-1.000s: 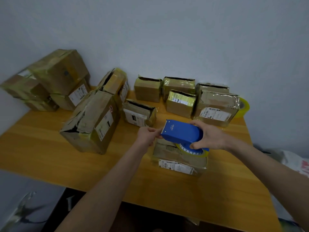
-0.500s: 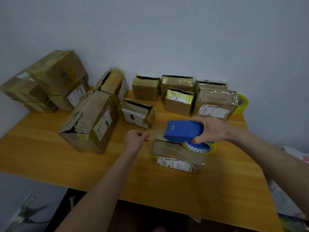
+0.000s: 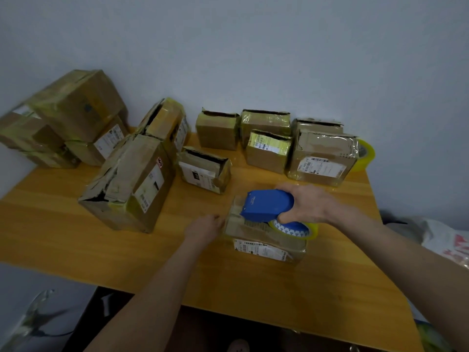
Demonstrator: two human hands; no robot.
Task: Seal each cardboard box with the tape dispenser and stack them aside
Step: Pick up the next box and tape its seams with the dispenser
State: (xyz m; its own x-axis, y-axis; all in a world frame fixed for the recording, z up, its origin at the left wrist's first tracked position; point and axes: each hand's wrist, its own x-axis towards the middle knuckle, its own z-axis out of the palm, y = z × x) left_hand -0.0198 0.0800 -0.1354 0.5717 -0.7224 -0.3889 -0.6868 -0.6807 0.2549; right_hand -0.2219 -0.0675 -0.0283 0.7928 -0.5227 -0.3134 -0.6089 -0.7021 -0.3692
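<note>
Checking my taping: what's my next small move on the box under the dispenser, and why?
Probably draw the tape dispenser rightward across the box top: the right hand grips it near the left edge, where the left hand seems to anchor tape.

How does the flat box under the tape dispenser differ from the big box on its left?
The flat box is low; the big box is taller. The flat box lies under the tape dispenser; the big box is untouched, its end torn. Both are labelled brown cardboard.
</note>
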